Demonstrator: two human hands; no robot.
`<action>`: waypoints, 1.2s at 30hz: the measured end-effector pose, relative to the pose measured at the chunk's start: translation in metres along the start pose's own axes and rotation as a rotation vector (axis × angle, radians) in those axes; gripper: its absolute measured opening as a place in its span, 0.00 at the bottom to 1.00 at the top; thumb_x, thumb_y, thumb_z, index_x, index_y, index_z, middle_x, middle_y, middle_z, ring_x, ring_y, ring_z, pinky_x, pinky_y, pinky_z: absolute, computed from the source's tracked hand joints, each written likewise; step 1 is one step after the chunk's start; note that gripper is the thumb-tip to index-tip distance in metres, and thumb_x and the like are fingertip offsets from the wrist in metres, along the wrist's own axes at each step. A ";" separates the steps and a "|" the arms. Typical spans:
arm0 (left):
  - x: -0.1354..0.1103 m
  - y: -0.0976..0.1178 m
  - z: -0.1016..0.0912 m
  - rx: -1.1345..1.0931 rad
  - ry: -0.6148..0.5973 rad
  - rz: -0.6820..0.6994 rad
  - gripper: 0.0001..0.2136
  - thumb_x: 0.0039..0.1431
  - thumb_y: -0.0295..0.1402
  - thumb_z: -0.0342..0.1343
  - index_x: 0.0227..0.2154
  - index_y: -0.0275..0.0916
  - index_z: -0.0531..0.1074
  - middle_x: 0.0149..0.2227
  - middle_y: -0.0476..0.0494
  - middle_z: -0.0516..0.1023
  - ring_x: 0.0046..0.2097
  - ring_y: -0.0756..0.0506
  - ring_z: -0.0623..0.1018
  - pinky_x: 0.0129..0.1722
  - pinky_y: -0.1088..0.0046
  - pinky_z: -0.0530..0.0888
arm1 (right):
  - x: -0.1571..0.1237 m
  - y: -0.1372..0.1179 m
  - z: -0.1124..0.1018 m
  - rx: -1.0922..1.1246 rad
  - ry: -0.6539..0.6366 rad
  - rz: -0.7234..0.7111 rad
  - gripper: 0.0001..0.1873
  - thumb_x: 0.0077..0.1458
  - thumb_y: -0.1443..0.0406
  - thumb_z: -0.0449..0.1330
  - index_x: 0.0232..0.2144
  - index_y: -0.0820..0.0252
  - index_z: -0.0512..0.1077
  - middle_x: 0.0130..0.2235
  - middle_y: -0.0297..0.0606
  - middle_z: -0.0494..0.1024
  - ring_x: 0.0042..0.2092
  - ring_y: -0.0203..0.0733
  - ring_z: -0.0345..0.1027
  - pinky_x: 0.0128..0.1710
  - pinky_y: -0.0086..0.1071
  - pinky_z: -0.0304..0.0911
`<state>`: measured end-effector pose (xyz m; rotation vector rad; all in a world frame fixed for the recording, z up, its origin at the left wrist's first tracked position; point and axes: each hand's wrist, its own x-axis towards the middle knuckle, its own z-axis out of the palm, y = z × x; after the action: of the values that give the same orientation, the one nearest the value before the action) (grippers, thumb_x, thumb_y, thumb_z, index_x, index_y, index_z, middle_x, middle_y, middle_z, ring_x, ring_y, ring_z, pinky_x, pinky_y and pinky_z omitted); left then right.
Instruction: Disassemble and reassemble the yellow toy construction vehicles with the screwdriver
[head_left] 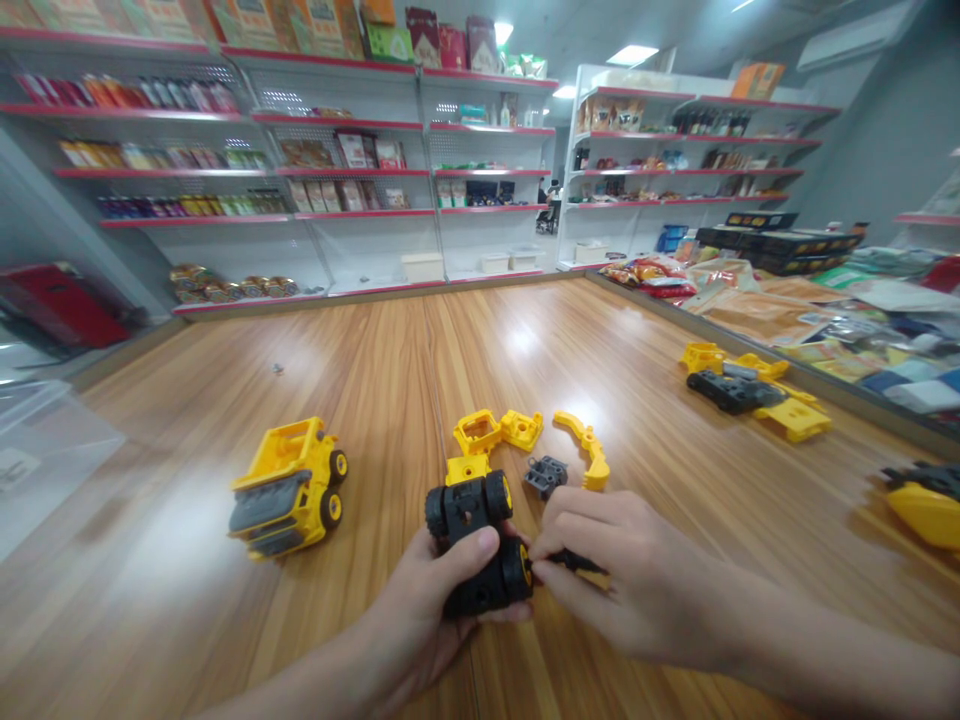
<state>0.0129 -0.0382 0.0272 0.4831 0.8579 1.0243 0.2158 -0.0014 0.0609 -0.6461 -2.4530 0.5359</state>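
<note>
My left hand (431,605) is closed round a black toy-truck chassis with wheels (474,535), thumb laid over its top, low on the wooden table (420,370). My right hand (611,580) pinches a thin black-and-yellow tool (574,566) whose tip touches the chassis's right wheel. Just beyond lie loose parts: a yellow cab frame (478,432), a small yellow piece (523,429), a curved yellow arm (585,448) and a grey block (545,475). A whole yellow dump truck (289,488) stands to the left.
A part-built black and yellow toy (750,392) lies at the right, another yellow toy (926,505) at the far right edge. Packaged goods (810,300) fill the counter beyond the table's right rim. Red-edged shelves (247,180) of products line the back wall.
</note>
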 end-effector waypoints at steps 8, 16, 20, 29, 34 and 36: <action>0.000 0.001 -0.001 -0.022 -0.030 -0.013 0.16 0.46 0.31 0.69 0.39 0.33 0.75 0.37 0.38 0.78 0.37 0.43 0.79 0.29 0.70 0.80 | -0.001 -0.003 -0.003 0.008 -0.034 0.065 0.04 0.53 0.73 0.57 0.32 0.63 0.69 0.33 0.38 0.72 0.33 0.37 0.66 0.33 0.31 0.60; -0.001 0.001 -0.002 0.044 -0.143 -0.023 0.17 0.43 0.30 0.71 0.38 0.32 0.76 0.36 0.38 0.78 0.38 0.43 0.79 0.30 0.72 0.80 | -0.002 0.002 0.004 -0.002 0.039 -0.011 0.09 0.58 0.71 0.56 0.26 0.62 0.70 0.26 0.34 0.72 0.27 0.34 0.63 0.27 0.30 0.55; -0.002 -0.001 -0.002 0.034 -0.144 -0.030 0.16 0.45 0.31 0.70 0.38 0.32 0.77 0.35 0.38 0.78 0.35 0.44 0.79 0.30 0.71 0.80 | -0.001 -0.001 0.004 0.020 0.012 -0.003 0.10 0.59 0.71 0.55 0.25 0.62 0.68 0.25 0.34 0.71 0.28 0.34 0.62 0.27 0.30 0.54; -0.002 0.001 -0.004 -0.042 -0.047 -0.049 0.12 0.53 0.29 0.65 0.40 0.32 0.74 0.37 0.37 0.80 0.37 0.45 0.81 0.32 0.71 0.82 | -0.004 0.001 0.004 -0.061 -0.019 -0.030 0.07 0.57 0.73 0.54 0.33 0.65 0.72 0.30 0.39 0.72 0.31 0.37 0.65 0.29 0.31 0.57; -0.001 0.003 -0.004 0.000 -0.117 -0.093 0.11 0.59 0.31 0.59 0.43 0.33 0.71 0.37 0.36 0.80 0.39 0.41 0.83 0.34 0.71 0.81 | -0.002 0.001 0.003 -0.077 -0.036 -0.033 0.08 0.59 0.72 0.54 0.28 0.64 0.71 0.28 0.38 0.72 0.29 0.36 0.64 0.27 0.31 0.55; 0.000 0.002 -0.005 0.018 -0.188 -0.094 0.12 0.61 0.32 0.56 0.45 0.32 0.69 0.36 0.34 0.80 0.40 0.39 0.83 0.35 0.70 0.80 | -0.002 0.000 0.003 -0.056 -0.030 -0.023 0.07 0.58 0.72 0.55 0.29 0.65 0.72 0.28 0.37 0.73 0.29 0.36 0.65 0.27 0.30 0.55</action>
<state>0.0075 -0.0376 0.0263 0.5399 0.7160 0.8709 0.2157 -0.0031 0.0581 -0.6358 -2.5088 0.4721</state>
